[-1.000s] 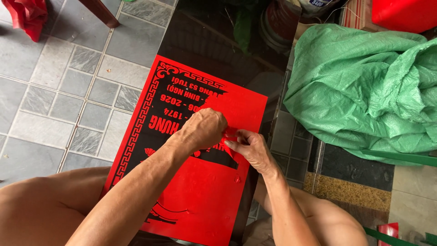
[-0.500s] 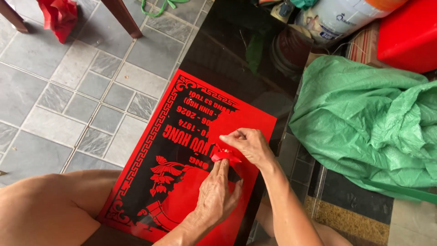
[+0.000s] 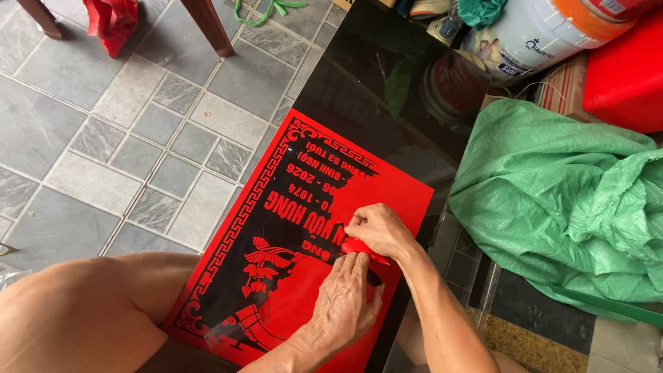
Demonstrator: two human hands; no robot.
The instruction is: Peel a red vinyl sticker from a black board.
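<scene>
A glossy black slab (image 3: pixel 387 90) lies in front of me with a red cut-vinyl sheet (image 3: pixel 407 197) stuck on its near part; letters, a flower and a patterned border show red on black. My right hand (image 3: pixel 376 228) pinches a crumpled strip of peeled red vinyl (image 3: pixel 362 249) near the sheet's right middle. My left hand (image 3: pixel 345 300) lies flat on the sheet just below, fingertips touching that strip. My bare knee (image 3: pixel 83 311) is at the lower left.
A crumpled green woven sack (image 3: pixel 566 200) lies to the right. A white paint bucket (image 3: pixel 545 31) and a red container (image 3: pixel 625 76) are at the top right. Chair legs (image 3: pixel 207 27) and a red bag (image 3: pixel 110 17) stand on the grey tiled floor (image 3: pixel 103 138).
My left hand has slid down the sheet from above the strip to below it. More black surface with red letters and the flower is uncovered. The view has shifted up and left.
</scene>
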